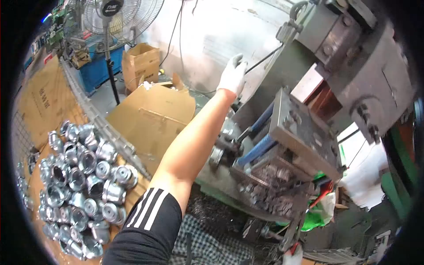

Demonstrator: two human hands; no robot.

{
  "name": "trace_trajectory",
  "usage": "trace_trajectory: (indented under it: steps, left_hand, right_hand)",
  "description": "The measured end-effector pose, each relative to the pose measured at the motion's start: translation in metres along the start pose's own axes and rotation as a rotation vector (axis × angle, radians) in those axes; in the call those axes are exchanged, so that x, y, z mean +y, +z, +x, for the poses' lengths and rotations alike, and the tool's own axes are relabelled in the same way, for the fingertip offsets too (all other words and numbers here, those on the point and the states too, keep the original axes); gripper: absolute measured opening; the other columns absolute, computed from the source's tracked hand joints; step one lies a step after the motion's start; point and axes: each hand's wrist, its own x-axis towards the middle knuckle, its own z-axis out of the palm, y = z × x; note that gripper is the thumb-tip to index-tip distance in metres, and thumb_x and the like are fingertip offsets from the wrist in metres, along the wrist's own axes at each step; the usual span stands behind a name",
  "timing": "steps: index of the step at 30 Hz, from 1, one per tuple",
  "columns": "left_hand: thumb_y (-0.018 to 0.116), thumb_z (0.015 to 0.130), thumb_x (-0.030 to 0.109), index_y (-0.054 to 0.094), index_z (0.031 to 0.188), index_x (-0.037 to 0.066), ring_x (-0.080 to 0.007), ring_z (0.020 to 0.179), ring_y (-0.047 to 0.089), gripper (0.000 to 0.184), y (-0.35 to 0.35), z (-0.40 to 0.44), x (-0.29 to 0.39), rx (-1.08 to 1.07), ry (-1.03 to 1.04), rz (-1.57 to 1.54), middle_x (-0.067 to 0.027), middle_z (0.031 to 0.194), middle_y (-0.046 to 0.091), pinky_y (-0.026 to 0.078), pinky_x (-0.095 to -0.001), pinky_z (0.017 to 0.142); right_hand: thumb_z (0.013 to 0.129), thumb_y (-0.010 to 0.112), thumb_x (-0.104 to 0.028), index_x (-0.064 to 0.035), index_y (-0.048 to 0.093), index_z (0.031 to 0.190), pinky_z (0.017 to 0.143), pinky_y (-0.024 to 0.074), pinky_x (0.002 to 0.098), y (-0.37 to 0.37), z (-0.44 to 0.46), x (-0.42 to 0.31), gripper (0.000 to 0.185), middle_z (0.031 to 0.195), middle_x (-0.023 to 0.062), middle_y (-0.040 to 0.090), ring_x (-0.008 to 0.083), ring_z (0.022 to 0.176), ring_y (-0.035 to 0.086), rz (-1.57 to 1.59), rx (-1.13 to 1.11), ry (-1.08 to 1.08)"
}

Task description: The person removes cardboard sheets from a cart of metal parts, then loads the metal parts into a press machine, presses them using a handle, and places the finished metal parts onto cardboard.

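My left hand, in a white glove, reaches out at the end of my outstretched arm. Its fingertips point up and stand apart. Beside the fingers is the end of a thin black rod on the press; whether the hand touches it I cannot tell. Below and to the right stands the press tooling, with a thick metal plate over blue springs. At the bottom edge my right hand, also in a white glove, is mostly cut off, close to a red-tipped part. Its fingers are hidden.
Shiny metal cups lie heaped on the brown surface at left, behind a grey rail. Open cardboard boxes and a standing fan are beyond. Metal scrap covers the press base; checked cloth lies below.
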Motion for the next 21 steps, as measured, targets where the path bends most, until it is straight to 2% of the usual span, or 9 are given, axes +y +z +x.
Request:
trace_trajectory:
  steps: [1,3,5,8,11,13,15,18,21]
  left_hand:
    - [0.048,0.094,0.027,0.046,0.135,0.0,-0.0267,0.131,0.042,0.05,0.013,0.02,0.005,-0.019,0.028,0.012,-0.0193,0.138,0.048,0.031,-0.0359,0.109]
    - [0.046,0.095,0.031,0.044,0.137,0.0,-0.0278,0.134,0.038,0.052,0.033,0.06,0.018,-0.043,0.06,0.105,-0.0199,0.142,0.044,0.029,-0.0348,0.11]
    - [0.046,0.096,0.032,0.042,0.138,0.0,-0.0282,0.134,0.039,0.053,0.054,0.124,-0.006,-0.098,0.287,0.231,-0.019,0.143,0.044,0.03,-0.0337,0.11]
    - [0.044,0.093,0.029,0.035,0.143,0.003,-0.0312,0.132,0.043,0.057,0.087,0.151,0.03,-0.192,0.217,0.283,-0.0221,0.143,0.043,0.032,-0.0346,0.107]
    - [0.048,0.09,0.026,0.041,0.139,0.003,-0.032,0.126,0.048,0.055,0.11,0.159,0.029,-0.184,0.129,0.121,-0.0216,0.133,0.052,0.037,-0.0333,0.103]
    - [0.052,0.085,0.019,0.046,0.131,-0.003,-0.0295,0.12,0.052,0.051,0.111,0.179,0.006,-0.165,0.358,0.363,-0.021,0.126,0.057,0.038,-0.0331,0.101]
    - [0.053,0.083,0.017,0.049,0.127,-0.004,-0.0286,0.114,0.056,0.049,0.113,0.19,0.007,-0.095,0.35,0.322,-0.0206,0.12,0.061,0.041,-0.0335,0.098]
    - [0.056,0.088,0.024,0.052,0.126,0.003,-0.0271,0.112,0.054,0.044,0.113,0.15,0.044,-0.239,0.216,0.33,-0.0167,0.116,0.061,0.041,-0.0336,0.096]
    - [0.061,0.086,0.031,0.045,0.134,0.009,-0.0255,0.117,0.051,0.055,0.117,0.196,0.01,-0.184,0.285,0.535,-0.0174,0.123,0.057,0.038,-0.0337,0.1]
  right_hand:
    - [0.082,0.057,-0.014,-0.0003,0.053,0.113,0.08,0.047,0.0353,0.001,-0.001,0.007,0.034,0.096,0.0138,0.06,0.0216,0.09,0.058,-0.082,0.022,-0.023]
    - [0.081,0.059,-0.017,0.0011,0.053,0.114,0.08,0.0472,0.0359,0.006,-0.002,0.019,0.038,0.097,0.0131,0.061,0.0234,0.091,0.058,0.257,-0.006,0.064]
    - [0.082,0.06,-0.022,-0.0002,0.053,0.113,0.08,0.0466,0.0344,0.0,-0.003,0.031,0.039,0.099,0.0113,0.061,0.0223,0.092,0.058,0.11,-0.031,0.079]
    - [0.082,0.061,-0.023,-0.0003,0.053,0.114,0.08,0.0467,0.0342,0.008,0.002,0.006,0.04,0.099,0.011,0.061,0.022,0.091,0.058,0.143,-0.001,0.129]
    - [0.082,0.061,-0.024,-0.0005,0.053,0.115,0.08,0.0468,0.034,0.011,0.006,-0.002,0.041,0.099,0.0107,0.061,0.0216,0.091,0.058,0.166,0.015,0.165]
    - [0.082,0.062,-0.024,-0.0006,0.053,0.115,0.08,0.0468,0.0339,0.011,0.005,-0.004,0.042,0.099,0.0105,0.061,0.0214,0.091,0.058,0.182,0.02,0.179]
    - [0.082,0.062,-0.025,-0.0007,0.053,0.116,0.08,0.0469,0.0338,0.01,0.006,-0.003,0.043,0.099,0.0103,0.061,0.0211,0.091,0.058,0.19,0.025,0.184]
    - [0.082,0.063,-0.026,-0.0008,0.053,0.117,0.08,0.0469,0.0336,0.008,0.003,-0.001,0.044,0.099,0.01,0.061,0.0208,0.091,0.058,0.203,0.036,0.194]
    - [0.083,0.063,-0.027,-0.001,0.053,0.118,0.079,0.047,0.0334,0.007,0.0,-0.003,0.045,0.099,0.0097,0.061,0.0204,0.09,0.058,0.213,0.052,0.184]
